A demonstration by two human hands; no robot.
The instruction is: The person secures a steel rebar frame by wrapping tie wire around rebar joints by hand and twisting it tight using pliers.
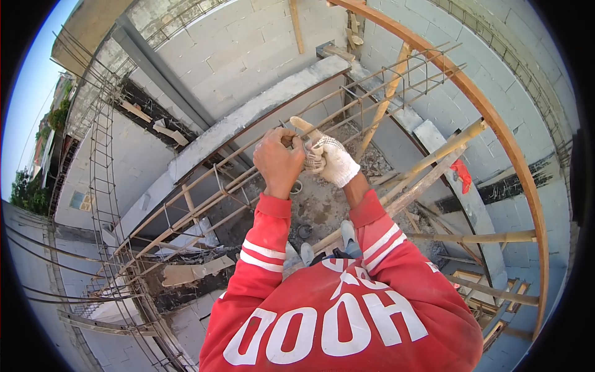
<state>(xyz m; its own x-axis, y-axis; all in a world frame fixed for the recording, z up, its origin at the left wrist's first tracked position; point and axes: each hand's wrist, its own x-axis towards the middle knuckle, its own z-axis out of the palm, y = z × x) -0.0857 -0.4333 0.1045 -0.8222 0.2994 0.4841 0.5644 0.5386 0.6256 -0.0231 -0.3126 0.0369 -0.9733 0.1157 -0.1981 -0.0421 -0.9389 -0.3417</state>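
Note:
My left hand (279, 160), bare, is closed in a fist at the upper bars of a rebar cage (226, 186). What its curled fingers hold is hidden. Right beside it, my right hand (333, 160) wears a white knitted glove with a dotted palm. One gloved finger points up and away over the bars, while the others are curled in against the left hand; anything inside them is hidden. The cage, with square stirrups, slants from lower left to upper right behind both hands.
A curved wooden beam (505, 127) sweeps down the right side, with bamboo poles (443, 152) meeting it. An upright rebar column (102, 167) stands at left. Grey block walls (254, 53) surround a rubble-strewn floor (325, 201) far below. Red cloth (460, 175) hangs at right.

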